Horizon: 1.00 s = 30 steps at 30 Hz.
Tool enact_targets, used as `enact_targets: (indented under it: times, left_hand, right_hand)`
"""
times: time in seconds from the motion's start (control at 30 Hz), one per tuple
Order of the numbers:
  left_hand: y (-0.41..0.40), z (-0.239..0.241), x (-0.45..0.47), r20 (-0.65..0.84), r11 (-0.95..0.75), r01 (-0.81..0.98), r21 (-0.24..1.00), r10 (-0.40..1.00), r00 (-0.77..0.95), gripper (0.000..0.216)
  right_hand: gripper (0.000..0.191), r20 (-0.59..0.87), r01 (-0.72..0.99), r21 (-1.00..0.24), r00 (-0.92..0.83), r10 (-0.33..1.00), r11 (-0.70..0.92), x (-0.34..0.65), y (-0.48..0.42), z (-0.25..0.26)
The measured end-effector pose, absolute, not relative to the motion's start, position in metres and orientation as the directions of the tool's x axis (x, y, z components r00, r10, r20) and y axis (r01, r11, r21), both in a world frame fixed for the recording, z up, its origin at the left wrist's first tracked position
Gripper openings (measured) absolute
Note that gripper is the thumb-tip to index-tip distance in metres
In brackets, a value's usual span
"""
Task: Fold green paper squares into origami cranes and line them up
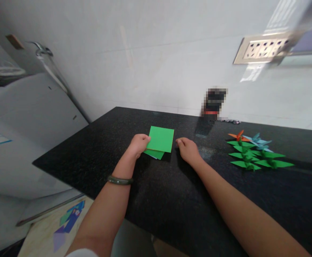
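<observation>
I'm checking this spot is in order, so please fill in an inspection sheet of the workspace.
Surface: black speckled countertop.
Job's things: green square paper, more paper beneath; folded paper birds in green, blue and orange grouped at right.
Clutter: pixelated dark object by the wall, identity unclear; patterned strip beside it.
Grip: left hand holds the green paper's left edge; right hand curled, apart from it.
Cables: nothing seen.
Surroundings: pale wall, socket panel, tap.

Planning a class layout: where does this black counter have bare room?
The counter is bare left of the left hand and between the right hand and the paper birds, which crowd together; green sheets lie between the hands.
</observation>
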<state>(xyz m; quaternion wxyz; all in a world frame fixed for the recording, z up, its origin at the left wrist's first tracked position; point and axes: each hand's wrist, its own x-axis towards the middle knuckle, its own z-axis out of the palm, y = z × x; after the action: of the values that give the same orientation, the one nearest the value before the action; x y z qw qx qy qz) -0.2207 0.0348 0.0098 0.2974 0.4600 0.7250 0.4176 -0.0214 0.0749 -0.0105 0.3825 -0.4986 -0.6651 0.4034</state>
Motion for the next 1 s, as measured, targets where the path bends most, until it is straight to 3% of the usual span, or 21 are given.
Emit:
enact_targets:
  times: [0.17, 0.43, 0.67, 1.0]
  left_hand:
    - [0.031, 0.012, -0.201, -0.142, 0.228, 0.288, 0.930, 0.946, -0.292, 0.021]
    - [0.028, 0.010, -0.192, -0.221, 0.255, 0.185, 0.949, 0.957, -0.188, 0.025]
    - [0.030, 0.009, -0.193, -0.240, 0.269, 0.151, 0.951, 0.953, -0.185, 0.023]
    - [0.031, 0.009, -0.194, -0.244, 0.270, 0.153, 0.951, 0.955, -0.171, 0.021]
  right_hand:
    - [0.033, -0.019, 0.017, -1.000, -0.271, 0.962, -0.015, -0.009, 0.074, 0.002]
    - [0.033, -0.077, -0.342, -0.916, -0.361, 0.929, -0.208, -0.001, 0.060, -0.004]
    - [0.032, -0.091, -0.427, -0.859, -0.419, 0.904, -0.284, -0.005, 0.062, -0.006]
    - [0.030, -0.090, -0.406, -0.879, -0.373, 0.924, -0.250, -0.006, 0.061, -0.006]
